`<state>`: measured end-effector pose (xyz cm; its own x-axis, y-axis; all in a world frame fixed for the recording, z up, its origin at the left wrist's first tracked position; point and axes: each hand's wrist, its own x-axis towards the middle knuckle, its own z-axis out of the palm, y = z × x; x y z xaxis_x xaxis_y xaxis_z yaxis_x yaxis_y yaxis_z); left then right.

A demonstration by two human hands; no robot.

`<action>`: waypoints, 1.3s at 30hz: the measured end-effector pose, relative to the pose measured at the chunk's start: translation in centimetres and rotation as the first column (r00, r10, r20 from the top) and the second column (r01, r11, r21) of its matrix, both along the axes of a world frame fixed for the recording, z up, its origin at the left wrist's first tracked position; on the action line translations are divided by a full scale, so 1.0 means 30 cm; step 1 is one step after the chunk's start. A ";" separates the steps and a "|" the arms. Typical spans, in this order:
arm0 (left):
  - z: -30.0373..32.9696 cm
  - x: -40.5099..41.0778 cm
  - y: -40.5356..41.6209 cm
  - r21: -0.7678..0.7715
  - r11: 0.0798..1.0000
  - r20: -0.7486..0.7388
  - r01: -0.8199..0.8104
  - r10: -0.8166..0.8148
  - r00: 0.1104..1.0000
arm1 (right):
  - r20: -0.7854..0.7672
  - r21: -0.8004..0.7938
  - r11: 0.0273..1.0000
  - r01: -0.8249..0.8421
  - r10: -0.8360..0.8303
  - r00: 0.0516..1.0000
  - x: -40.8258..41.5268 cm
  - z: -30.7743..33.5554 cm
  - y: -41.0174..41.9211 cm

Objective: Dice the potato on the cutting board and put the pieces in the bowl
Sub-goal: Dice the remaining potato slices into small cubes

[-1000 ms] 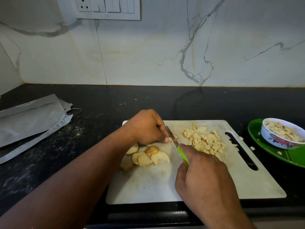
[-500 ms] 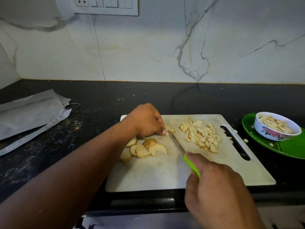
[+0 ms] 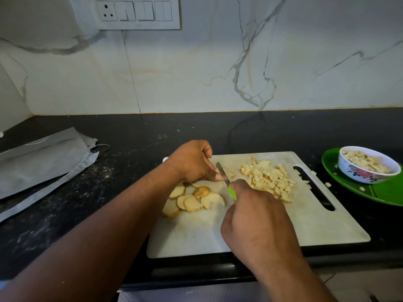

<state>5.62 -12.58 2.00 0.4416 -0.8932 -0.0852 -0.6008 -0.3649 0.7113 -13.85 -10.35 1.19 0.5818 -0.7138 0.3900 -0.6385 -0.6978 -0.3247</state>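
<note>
Our right hand (image 3: 253,216) grips the knife (image 3: 224,177); our curled left hand (image 3: 192,162) pins potato against the blade. Diced pieces (image 3: 268,177) crowd the cutting board (image 3: 316,225) toward its handle slot, and its near half lies bare.

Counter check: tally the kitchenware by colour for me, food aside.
White rectangular plastic cutting board: 1
White floral-patterned bowl: 1
Green round plate: 1
Green-handled knife: 1
White: 2
Green: 2
Total: 4
</note>
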 end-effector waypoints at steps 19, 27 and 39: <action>0.008 -0.006 -0.007 0.038 0.999 -0.003 -0.027 0.027 1.000 | -0.073 0.051 0.999 -0.011 0.014 0.997 -0.080 -0.016 0.013; 0.001 0.014 0.012 -0.011 0.999 0.005 0.031 -0.031 1.000 | -0.056 0.093 0.996 -0.001 0.006 0.998 -0.163 0.019 0.057; -0.009 0.047 0.001 0.011 0.998 -0.065 0.068 -0.068 0.996 | 0.011 0.043 0.999 0.003 -0.003 1.000 -0.019 -0.016 0.008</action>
<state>7.04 -12.55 1.73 0.3731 -0.9195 -0.1239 -0.5776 -0.3347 0.7446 -14.41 -10.10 0.69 0.5753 -0.7316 0.3658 -0.6365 -0.6813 -0.3615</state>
